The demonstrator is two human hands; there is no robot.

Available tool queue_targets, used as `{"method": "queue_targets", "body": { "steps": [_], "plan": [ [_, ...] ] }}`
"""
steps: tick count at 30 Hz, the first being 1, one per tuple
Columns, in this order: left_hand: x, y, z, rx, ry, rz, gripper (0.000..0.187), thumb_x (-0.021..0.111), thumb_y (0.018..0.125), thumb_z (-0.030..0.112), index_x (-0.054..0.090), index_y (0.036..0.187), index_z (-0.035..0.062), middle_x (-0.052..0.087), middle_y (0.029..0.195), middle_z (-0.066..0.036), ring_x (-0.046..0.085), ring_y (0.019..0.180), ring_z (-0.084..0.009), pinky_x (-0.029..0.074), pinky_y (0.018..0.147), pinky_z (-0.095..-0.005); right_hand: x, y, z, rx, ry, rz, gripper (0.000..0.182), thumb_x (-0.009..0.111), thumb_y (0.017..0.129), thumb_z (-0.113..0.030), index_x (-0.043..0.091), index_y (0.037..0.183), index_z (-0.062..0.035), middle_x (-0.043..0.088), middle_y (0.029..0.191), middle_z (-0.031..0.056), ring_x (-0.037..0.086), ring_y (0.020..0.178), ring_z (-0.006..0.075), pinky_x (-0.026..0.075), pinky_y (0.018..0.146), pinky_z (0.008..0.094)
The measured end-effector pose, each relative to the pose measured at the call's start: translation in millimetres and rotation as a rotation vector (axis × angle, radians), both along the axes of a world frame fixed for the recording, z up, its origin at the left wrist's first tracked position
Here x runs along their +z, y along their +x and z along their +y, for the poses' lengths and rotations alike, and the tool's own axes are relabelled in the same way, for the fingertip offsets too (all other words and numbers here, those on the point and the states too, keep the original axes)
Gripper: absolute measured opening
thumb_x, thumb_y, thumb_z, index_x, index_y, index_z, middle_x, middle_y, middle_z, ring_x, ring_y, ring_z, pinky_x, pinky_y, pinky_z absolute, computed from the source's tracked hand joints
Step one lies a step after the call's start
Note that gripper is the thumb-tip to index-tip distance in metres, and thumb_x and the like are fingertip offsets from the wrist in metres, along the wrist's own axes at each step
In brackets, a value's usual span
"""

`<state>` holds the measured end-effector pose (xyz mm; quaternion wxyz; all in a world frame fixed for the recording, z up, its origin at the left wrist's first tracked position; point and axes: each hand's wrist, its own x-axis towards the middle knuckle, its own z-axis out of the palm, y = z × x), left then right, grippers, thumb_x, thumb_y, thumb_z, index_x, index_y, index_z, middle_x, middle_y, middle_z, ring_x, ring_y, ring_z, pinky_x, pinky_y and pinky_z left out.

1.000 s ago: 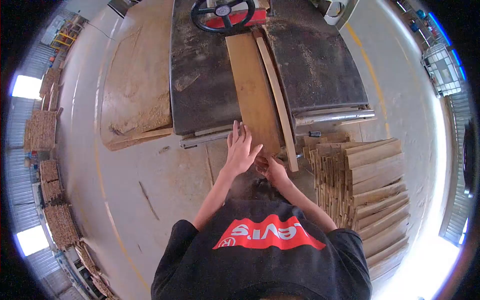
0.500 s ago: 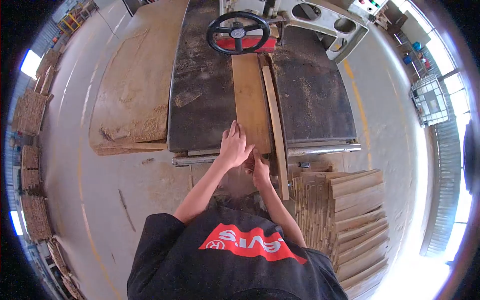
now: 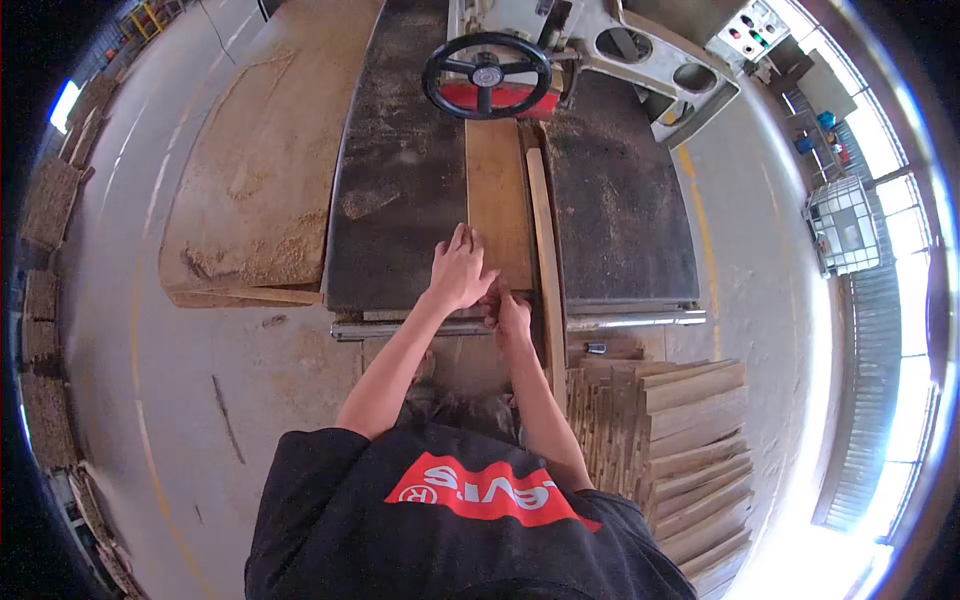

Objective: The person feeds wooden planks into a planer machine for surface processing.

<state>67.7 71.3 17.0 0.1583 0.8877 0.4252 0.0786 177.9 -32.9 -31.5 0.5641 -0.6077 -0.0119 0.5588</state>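
Note:
A flat wooden board (image 3: 497, 195) lies lengthwise on the dark machine table (image 3: 400, 200), its far end under the black handwheel (image 3: 486, 74). My left hand (image 3: 461, 270) rests on the board's left edge near its close end, fingers spread and pointing forward. At the near end of the board is my right hand (image 3: 508, 312), its fingers bent together against that end; the fingertips are partly hidden. A narrow wooden strip (image 3: 545, 260) runs along the board's right side and sticks out past the table's front edge.
Sawdust covers a wooden side table (image 3: 255, 190) at the left. Stacked boards (image 3: 697, 450) stand on the floor at the lower right. A control panel (image 3: 752, 32) and a caged white container (image 3: 843, 228) are at the right. More wood piles (image 3: 45, 300) line the far left.
The board has slid a little farther forward under the handwheel, and both hands have moved forward with it. The whole view has shifted slightly.

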Motion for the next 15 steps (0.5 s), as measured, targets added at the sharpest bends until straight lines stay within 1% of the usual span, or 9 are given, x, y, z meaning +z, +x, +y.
{"method": "queue_targets", "body": {
  "steps": [1,4,5,7,8,11,12,15],
  "plan": [
    [-1,2,7,0.016,0.006,-0.015,0.085,0.072,0.096,0.045,0.043,0.154,-0.0101,0.045,0.161,-0.029,0.032,0.158,-0.041,0.035,0.12,-0.0599,0,2,9,0.012,-0.009,0.001,0.039,0.067,0.107,-0.042,0.071,0.098,-0.0046,0.071,0.079,0.0054,0.061,0.059,0.0129,0.043,0.047,0.0278],
    [1,4,33,0.024,-0.017,-0.046,0.084,0.071,0.097,0.045,0.042,0.157,-0.0068,0.046,0.161,-0.027,0.03,0.159,-0.0409,0.031,0.122,-0.0604,-4,8,46,-0.062,0.011,0.034,0.034,0.063,0.11,-0.036,0.071,0.098,-0.005,0.071,0.078,0.0062,0.06,0.058,0.0133,0.044,0.045,0.0283],
    [1,1,39,0.016,-0.036,-0.05,0.083,0.07,0.098,0.044,0.042,0.158,-0.0057,0.046,0.161,-0.027,0.029,0.16,-0.041,0.03,0.123,-0.0605,-6,10,52,-0.036,0.014,0.014,0.033,0.062,0.11,-0.034,0.071,0.098,-0.005,0.071,0.078,0.0063,0.06,0.058,0.0134,0.045,0.045,0.028],
    [-18,-9,44,0.012,0.07,-0.248,0.081,0.069,0.099,0.041,0.04,0.159,-0.004,0.047,0.162,-0.026,0.027,0.16,-0.0421,0.027,0.125,-0.0607,-7,17,60,0.005,0.018,-0.031,0.03,0.059,0.111,-0.03,0.071,0.1,-0.0048,0.071,0.077,0.0066,0.061,0.058,0.0135,0.046,0.046,0.0273],
    [-31,-13,42,0.011,0.121,-0.348,0.08,0.069,0.1,0.04,0.04,0.16,-0.0032,0.047,0.162,-0.025,0.026,0.16,-0.0427,0.026,0.125,-0.0607,-5,18,69,-0.037,0.022,-0.006,0.031,0.062,0.11,-0.032,0.071,0.101,-0.0043,0.072,0.078,0.0064,0.062,0.057,0.0137,0.047,0.046,0.0273],
    [-44,-28,24,0.078,0.223,-0.472,0.075,0.067,0.103,0.032,0.037,0.164,0.0005,0.047,0.163,-0.022,0.021,0.162,-0.0434,0.023,0.127,-0.0588,4,22,93,-0.055,-0.009,0.051,0.037,0.063,0.11,-0.034,0.073,0.1,-0.0002,0.073,0.081,0.0073,0.061,0.058,0.0139,0.046,0.048,0.0293],
    [-39,-29,24,0.073,0.273,-0.537,0.075,0.07,0.1,0.032,0.04,0.16,-0.0021,0.048,0.161,-0.024,0.027,0.16,-0.0455,0.025,0.126,-0.0601,6,23,102,-0.079,-0.019,0.016,0.035,0.066,0.108,-0.036,0.072,0.094,-0.0037,0.074,0.08,0.0062,0.065,0.059,0.0145,0.048,0.046,0.0281],
    [-38,-26,29,0.092,0.294,-0.48,0.072,0.069,0.101,0.031,0.041,0.158,-0.002,0.049,0.16,-0.024,0.028,0.159,-0.0448,0.026,0.125,-0.0599,-8,33,129,-0.054,0.001,0.015,0.035,0.066,0.108,-0.036,0.073,0.094,-0.0041,0.075,0.081,0.0065,0.066,0.059,0.0148,0.048,0.045,0.0282]
  ]
}}
